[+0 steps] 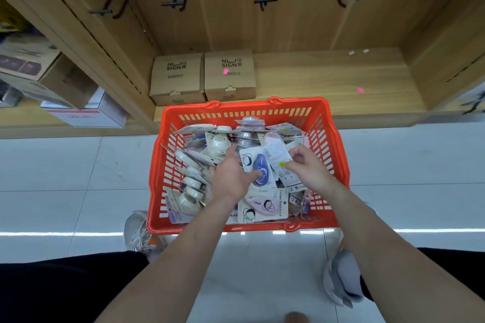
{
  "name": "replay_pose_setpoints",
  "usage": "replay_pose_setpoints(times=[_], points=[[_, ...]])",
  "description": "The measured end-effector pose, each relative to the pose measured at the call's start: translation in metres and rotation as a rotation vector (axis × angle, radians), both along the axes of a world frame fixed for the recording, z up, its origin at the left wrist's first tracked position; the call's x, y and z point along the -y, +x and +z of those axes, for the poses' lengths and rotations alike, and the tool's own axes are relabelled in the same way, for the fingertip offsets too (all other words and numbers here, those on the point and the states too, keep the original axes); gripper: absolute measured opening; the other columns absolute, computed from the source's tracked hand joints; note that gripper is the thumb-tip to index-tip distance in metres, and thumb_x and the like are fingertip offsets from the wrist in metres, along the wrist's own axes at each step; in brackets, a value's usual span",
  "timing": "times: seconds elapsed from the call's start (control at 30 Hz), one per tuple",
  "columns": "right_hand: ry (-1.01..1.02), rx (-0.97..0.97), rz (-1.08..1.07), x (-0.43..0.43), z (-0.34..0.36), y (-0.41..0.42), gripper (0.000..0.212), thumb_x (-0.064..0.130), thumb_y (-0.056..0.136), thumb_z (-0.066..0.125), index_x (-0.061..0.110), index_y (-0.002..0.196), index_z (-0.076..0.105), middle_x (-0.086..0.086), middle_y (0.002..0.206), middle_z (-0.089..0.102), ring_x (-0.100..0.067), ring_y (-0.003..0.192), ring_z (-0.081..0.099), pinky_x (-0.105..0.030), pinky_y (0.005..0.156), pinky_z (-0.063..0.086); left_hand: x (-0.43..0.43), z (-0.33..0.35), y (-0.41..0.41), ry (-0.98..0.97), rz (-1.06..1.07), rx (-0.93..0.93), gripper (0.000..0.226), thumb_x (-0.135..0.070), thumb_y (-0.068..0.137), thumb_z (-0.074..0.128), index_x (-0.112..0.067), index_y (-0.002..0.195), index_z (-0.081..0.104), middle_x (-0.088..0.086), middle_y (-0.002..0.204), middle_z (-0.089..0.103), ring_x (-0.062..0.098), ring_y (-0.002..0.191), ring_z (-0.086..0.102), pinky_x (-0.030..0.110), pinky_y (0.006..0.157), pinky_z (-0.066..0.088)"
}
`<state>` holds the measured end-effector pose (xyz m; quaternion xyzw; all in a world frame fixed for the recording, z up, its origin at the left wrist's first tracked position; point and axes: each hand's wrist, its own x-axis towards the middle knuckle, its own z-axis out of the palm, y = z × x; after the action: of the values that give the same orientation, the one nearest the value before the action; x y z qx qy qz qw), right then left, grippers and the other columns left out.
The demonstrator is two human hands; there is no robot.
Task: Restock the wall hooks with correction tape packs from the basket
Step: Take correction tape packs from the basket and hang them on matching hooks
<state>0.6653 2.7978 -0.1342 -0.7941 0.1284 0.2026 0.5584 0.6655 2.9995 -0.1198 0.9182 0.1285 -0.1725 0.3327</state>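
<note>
Picking step: left hand [231,178] grips blue carded tape pack [259,165], right hand [308,172] pinches white-backed pack [277,157]; next move should thread them onto black metal hooks [262,0]

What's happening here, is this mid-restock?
A person bends over the red basket on the floor, which is full of correction tape packs. The left hand grips a blue pack. The right hand pinches a back-side-up pack. The wall hooks above are empty.
</note>
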Motion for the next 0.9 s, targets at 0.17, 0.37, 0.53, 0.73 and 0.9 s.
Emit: replay_pose_setpoints(times=[0.17,0.37,0.53,0.73,0.9], points=[[0.101,0.026,-0.029,-0.010,0.011,-0.011,0.015,0.008,0.101,0.054,0.017,0.092,0.060,0.000,0.081,0.054,-0.014,0.072,0.048,-0.029,0.069,0.038,-0.004,-0.002,0.002,-0.111,0.027,-0.007,0.063,-0.049,0.081,0.082,-0.021,0.132,0.059,-0.004,0.118,0.071,0.019,0.099,0.068,0.036,0.084,0.055],[0.168,0.034,-0.052,-0.030,0.003,-0.019,0.031,0.008,0.091,0.076,0.024,0.111,0.058,-0.001,0.113,0.061,-0.021,0.095,0.066,-0.031,0.083,0.057,-0.007,-0.002,0.007,-0.388,0.129,-0.076,0.050,-0.059,0.084,0.070,-0.025,0.119,0.063,-0.006,0.113,0.071,0.016,0.105,0.068,0.048,0.100,0.053],[0.229,0.011,-0.082,-0.044,0.002,-0.011,0.056,0.008,0.072,0.092,0.019,0.118,0.063,-0.004,0.114,0.068,-0.018,0.087,0.069,-0.023,0.070,0.059,-0.011,-0.002,0.010,-0.350,0.175,-0.091,0.091,-0.075,0.066,0.076,-0.023,0.135,0.051,-0.010,0.109,0.067,0.020,0.108,0.064,0.049,0.100,0.052],[0.150,0.046,-0.047,-0.042,-0.005,-0.005,0.050,0.024,0.074,0.092,0.029,0.116,0.065,0.005,0.117,0.065,-0.013,0.101,0.062,-0.029,0.089,0.054,-0.015,0.001,0.021,-0.411,0.297,-0.070,0.080,-0.042,0.076,0.088,-0.021,0.141,0.047,-0.001,0.115,0.067,0.022,0.106,0.063,0.040,0.100,0.052],[0.231,-0.035,-0.001,-0.041,-0.001,0.000,0.052,0.039,0.080,0.087,0.025,0.125,0.064,0.004,0.116,0.072,-0.012,0.102,0.071,-0.026,0.087,0.057,-0.021,0.018,0.022,-0.610,0.324,0.030,0.052,-0.026,0.079,0.089,-0.030,0.119,0.056,-0.007,0.115,0.064,0.016,0.105,0.060,0.025,0.077,0.048]])
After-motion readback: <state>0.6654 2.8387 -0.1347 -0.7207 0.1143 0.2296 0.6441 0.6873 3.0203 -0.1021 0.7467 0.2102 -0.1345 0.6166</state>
